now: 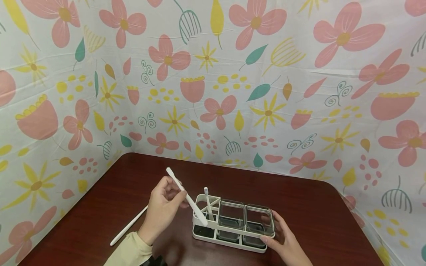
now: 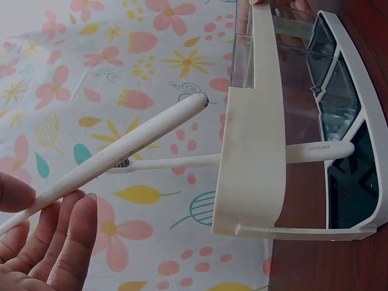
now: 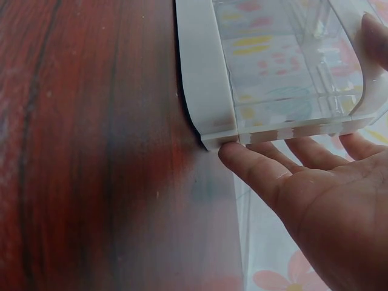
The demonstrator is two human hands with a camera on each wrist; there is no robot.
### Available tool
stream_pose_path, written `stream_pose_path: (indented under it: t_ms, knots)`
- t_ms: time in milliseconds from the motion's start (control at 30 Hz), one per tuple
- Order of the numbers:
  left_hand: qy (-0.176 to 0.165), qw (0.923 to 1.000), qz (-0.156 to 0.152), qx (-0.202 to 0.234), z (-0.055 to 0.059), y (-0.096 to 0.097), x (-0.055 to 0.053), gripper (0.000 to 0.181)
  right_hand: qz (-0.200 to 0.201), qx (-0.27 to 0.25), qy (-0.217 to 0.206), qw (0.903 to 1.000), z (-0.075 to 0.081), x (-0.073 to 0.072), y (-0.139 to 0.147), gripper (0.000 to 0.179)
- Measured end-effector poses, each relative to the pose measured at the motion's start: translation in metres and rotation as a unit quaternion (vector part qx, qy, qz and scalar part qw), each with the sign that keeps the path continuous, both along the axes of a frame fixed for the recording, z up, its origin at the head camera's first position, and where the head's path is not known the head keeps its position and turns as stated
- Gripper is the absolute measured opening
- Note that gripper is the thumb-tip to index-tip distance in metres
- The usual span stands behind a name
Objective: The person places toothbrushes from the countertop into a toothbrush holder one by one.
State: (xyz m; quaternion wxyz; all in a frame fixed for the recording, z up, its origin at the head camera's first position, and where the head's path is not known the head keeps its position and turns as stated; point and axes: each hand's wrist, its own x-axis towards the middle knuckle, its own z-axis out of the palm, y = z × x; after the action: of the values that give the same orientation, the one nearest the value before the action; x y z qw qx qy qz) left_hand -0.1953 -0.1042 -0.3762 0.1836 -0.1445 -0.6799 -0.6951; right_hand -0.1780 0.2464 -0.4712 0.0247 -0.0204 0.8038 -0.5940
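My left hand (image 1: 164,207) pinches a white toothbrush (image 1: 186,195) between thumb and fingers. Its handle end slants down toward the left compartments of a cream toothbrush holder (image 1: 229,242), overlapping them in the head view. In the left wrist view that handle tip (image 2: 194,104) is beside the holder's upper frame (image 2: 251,163), apart from it. Another toothbrush (image 1: 208,203) stands in the holder, bristles up, its handle reaching down to the dark base. At the holder's right end, my right hand (image 1: 284,240) grips it, thumb in front and fingers along the end (image 3: 254,167).
Two clear cups (image 1: 259,218) sit side by side in the right part of the holder. A white toothbrush-like stick (image 1: 129,226) lies on the dark wooden table (image 1: 139,173), left of my left hand. A flower-patterned sheet (image 1: 206,122) hangs behind the table.
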Motion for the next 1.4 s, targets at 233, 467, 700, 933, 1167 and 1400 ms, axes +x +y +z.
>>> stream_pose_path:
  t_ms: [233, 467, 700, 933, 1167, 1400]
  knots:
    - [0.004, 1.0, -0.005, 0.006, 0.0, 0.001, 0.0, 0.019, 0.003, 0.0, 0.004, 1.0, 0.0, 0.0, 0.0, 0.074]
    - [0.006, 0.9999, -0.004, 0.01, -0.001, 0.002, 0.0, 0.019, 0.002, -0.003, 0.002, 1.0, 0.0, 0.001, 0.0, 0.075]
    - [0.009, 0.9999, -0.004, 0.013, -0.003, 0.004, -0.001, 0.019, 0.003, -0.002, -0.004, 1.0, -0.001, 0.0, 0.0, 0.076]
    - [0.009, 0.9999, -0.005, 0.009, -0.007, 0.007, -0.002, 0.016, 0.002, -0.004, -0.002, 1.0, -0.001, 0.0, 0.0, 0.076]
    - [0.01, 0.9999, -0.004, 0.009, -0.009, 0.012, -0.003, 0.011, -0.001, -0.002, -0.002, 1.0, -0.002, 0.0, 0.001, 0.075]
    - [0.019, 0.9998, -0.007, 0.007, -0.008, 0.015, -0.003, 0.007, 0.007, 0.005, -0.002, 1.0, -0.002, -0.001, 0.002, 0.076]
